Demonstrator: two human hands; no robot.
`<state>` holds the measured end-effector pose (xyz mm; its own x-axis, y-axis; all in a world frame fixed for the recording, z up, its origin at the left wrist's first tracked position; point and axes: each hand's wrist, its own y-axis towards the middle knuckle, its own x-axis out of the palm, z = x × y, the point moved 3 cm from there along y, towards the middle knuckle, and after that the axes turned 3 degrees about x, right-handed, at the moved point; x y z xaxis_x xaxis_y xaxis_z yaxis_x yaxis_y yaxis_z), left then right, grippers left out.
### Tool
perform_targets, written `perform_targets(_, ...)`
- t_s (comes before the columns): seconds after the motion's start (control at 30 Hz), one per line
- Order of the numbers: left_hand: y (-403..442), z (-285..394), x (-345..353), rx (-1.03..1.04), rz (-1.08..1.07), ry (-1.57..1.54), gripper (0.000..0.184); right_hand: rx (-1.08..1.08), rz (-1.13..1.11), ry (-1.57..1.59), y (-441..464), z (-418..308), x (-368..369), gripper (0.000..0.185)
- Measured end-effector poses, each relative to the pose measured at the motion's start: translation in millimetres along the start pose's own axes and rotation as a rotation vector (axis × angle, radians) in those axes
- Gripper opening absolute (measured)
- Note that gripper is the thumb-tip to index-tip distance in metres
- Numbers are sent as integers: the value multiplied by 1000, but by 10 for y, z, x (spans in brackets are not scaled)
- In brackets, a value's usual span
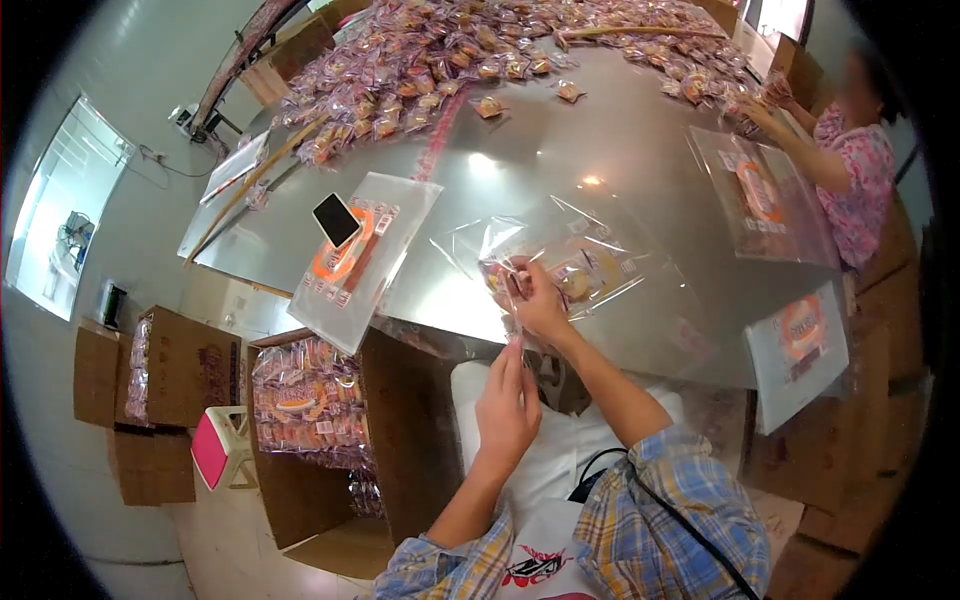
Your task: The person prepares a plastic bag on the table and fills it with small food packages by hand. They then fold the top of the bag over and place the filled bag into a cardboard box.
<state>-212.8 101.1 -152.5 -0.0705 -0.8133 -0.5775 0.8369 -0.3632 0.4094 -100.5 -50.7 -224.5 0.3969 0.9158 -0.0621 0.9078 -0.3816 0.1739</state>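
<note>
A clear plastic bag with several small wrapped items inside lies on the metal table, near its front edge. My right hand has its fingers closed on the bag's left end. Just below it, at the table edge, my left hand is closed with its fingertips together at the same end of the bag. To the left, a stack of flat printed bags lies on the table with a black-screened phone on top.
A large pile of small wrapped items covers the table's far side. An open carton with filled bags stands at lower left, by a pink-topped stool. At right are more flat bags and a co-worker.
</note>
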Motion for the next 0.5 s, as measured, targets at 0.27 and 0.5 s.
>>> perform_targets(0.27, 113, 248, 128, -15, -23, -10, 50, -19, -235, 220, 269, 61, 298, 49)
perform_targets(0.5, -170, 173, 320, 37, -188, 47, 59, -30, -122, -60, 341, -70, 491, 47)
